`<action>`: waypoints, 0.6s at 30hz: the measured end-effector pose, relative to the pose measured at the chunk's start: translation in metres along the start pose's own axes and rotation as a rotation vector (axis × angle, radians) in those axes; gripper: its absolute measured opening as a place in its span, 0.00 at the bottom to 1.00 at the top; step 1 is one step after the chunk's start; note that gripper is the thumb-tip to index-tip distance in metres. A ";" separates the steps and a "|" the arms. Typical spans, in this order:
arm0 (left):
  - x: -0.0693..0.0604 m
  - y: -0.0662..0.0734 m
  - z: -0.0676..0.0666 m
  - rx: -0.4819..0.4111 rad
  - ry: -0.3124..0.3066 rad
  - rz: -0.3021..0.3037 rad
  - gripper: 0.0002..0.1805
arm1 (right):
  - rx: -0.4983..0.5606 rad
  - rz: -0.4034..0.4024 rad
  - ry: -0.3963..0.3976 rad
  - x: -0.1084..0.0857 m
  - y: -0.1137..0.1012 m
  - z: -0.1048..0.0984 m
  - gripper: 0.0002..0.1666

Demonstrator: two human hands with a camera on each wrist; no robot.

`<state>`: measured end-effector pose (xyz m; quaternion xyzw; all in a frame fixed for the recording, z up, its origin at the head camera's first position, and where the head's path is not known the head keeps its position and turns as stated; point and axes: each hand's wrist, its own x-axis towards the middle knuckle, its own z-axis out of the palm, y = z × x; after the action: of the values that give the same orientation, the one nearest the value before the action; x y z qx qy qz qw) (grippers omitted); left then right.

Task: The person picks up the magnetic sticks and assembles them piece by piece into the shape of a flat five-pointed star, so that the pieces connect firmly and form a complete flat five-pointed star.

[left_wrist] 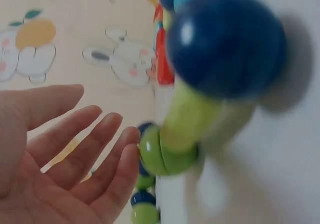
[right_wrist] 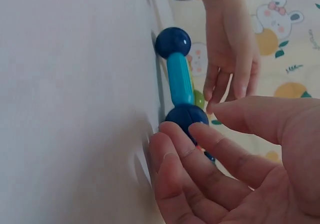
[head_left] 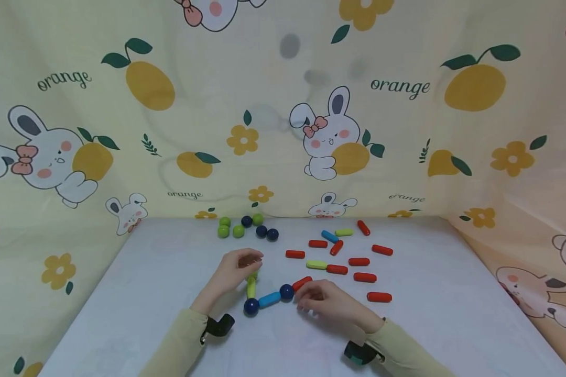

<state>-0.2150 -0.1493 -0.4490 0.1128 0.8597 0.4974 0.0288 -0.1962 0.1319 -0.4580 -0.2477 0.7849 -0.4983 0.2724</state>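
Observation:
A joined chain lies on the table: a green ball [head_left: 252, 275], a yellow-green rod [head_left: 251, 288], a dark blue ball [head_left: 251, 307], a blue rod [head_left: 269, 299], another dark blue ball [head_left: 286, 292] and a red rod [head_left: 303, 283]. My left hand [head_left: 233, 269] is over the green ball; in the left wrist view the hand [left_wrist: 80, 159] has relaxed fingers beside that ball [left_wrist: 167, 151], holding nothing. My right hand [head_left: 332, 301] is at the red rod's end; in the right wrist view its loosely bent fingers [right_wrist: 225, 169] are beside the dark blue ball [right_wrist: 187, 119] and hold nothing.
Green balls [head_left: 224, 231] and dark blue balls [head_left: 272, 234] stand at the table's back left. Several loose red rods [head_left: 379, 297], yellow-green rods [head_left: 344, 232] and a blue rod [head_left: 329, 236] lie behind and right of the chain. A patterned cloth [head_left: 264, 120] hangs behind the table.

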 end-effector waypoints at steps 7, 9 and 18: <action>0.002 -0.015 -0.008 0.035 0.002 -0.052 0.14 | 0.036 0.036 0.007 0.006 0.003 0.005 0.13; 0.002 -0.019 -0.009 0.052 -0.011 -0.059 0.14 | 0.031 0.034 0.008 0.007 0.004 0.006 0.14; -0.008 -0.024 -0.014 0.076 -0.064 -0.071 0.13 | -0.028 0.014 0.045 0.015 0.002 0.002 0.18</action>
<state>-0.2132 -0.1744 -0.4628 0.0992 0.8801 0.4590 0.0697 -0.2061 0.1214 -0.4629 -0.2350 0.7994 -0.4908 0.2548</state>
